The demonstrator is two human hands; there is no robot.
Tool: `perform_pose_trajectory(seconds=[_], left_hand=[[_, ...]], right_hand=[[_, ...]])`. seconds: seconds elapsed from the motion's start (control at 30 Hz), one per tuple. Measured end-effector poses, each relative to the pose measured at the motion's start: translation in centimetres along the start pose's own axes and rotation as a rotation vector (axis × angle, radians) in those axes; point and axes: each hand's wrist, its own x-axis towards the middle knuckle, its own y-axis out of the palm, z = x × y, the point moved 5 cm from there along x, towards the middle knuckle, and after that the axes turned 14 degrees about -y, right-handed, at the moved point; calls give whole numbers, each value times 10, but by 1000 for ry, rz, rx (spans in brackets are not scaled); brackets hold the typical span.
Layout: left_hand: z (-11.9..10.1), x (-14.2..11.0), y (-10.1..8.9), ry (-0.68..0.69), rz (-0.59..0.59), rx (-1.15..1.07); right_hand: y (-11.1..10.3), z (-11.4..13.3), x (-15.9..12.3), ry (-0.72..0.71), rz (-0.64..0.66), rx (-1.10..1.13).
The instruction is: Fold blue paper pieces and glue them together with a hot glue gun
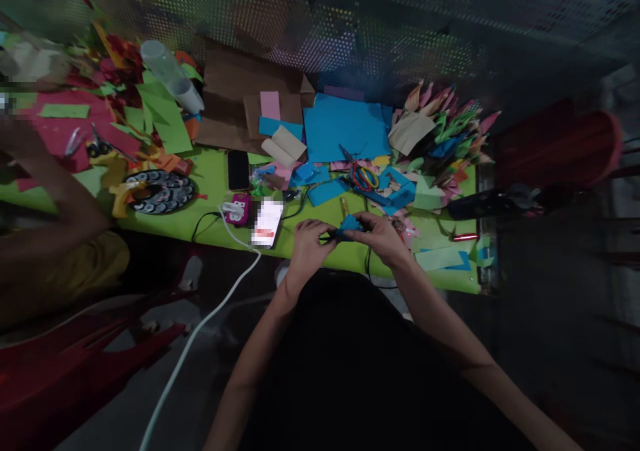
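Near the front edge of the green table, a small piece of folded blue paper (351, 224) with a jagged edge is held between my two hands. My left hand (310, 246) pinches its left side, where a dark strip shows by the fingertips. From the other side, the fingers and thumb of my right hand (384, 239) close on the same paper. Just beyond it is a short tan stick (345, 205). Scissors or pliers with coloured handles (367, 176) lie among blue paper scraps farther back; which tool it is cannot be made out.
The green table (213, 221) carries a lit phone (268, 223), a dark phone (239, 170) and a pink power adapter (239, 209) with a white cable (197, 334). Blue sheets (347, 128) and bunched paper flowers (450, 128) lie behind. Another person's arm (65, 178) is at left.
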Motion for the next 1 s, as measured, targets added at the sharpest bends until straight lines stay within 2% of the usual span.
perform_pose_trajectory(seconds=[0.07,0.13,0.23,0.3,0.43,0.57,0.63,0.77,0.83,0.9,1.0], left_hand=[[0,0,-2,22,5,-49],[4,0,-7,20,-19,-143],[17,0,-11,-71,-34,-391],[24,-1,-4,-156,42,-595],[23,-4,21,-252,204,-949],[18,-4,35,-306,214,-1096],[19,-3,34,-323,176,-1103],[31,-6,10,-328,-138,-917],[33,-10,-2,-294,-243,-796],[32,-12,-7,-280,-232,-769],[26,-15,4,-336,-59,-899]], right_hand=[[0,-4,0,7,-20,34],[-5,-7,1,1,-118,93],[-12,-14,2,-8,-271,266],[-12,-20,1,27,-327,422],[0,-28,-2,124,-335,634],[16,-29,-7,152,-274,685],[18,-28,-9,115,-269,633],[6,-18,-10,-76,-314,350],[0,-10,-11,-153,-312,195],[-5,0,-12,-235,-296,38],[-5,19,-18,-420,-280,-252]])
